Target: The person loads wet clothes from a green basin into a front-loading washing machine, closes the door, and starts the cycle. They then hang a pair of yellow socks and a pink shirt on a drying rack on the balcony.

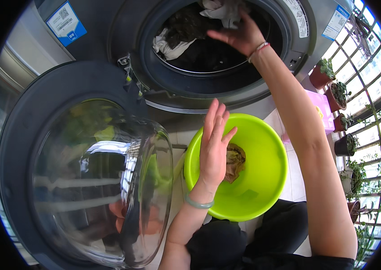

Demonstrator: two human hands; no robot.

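My right hand reaches into the drum opening of a grey front-loading washing machine. Its thumb is spread away from the fingers, whose tips are beside or touching a whitish cloth at the top. Dark clothes and another white cloth lie further left in the drum. My left hand is raised over the left side of a lime-green basin, fingers stretched out and nothing in them. Inside the basin rests a small crumpled brown cloth.
The machine's round door with its clear glass bowl hangs wide open at the left. Several potted plants line the barred window at the right. A pink box stands beside them, partly behind my right arm.
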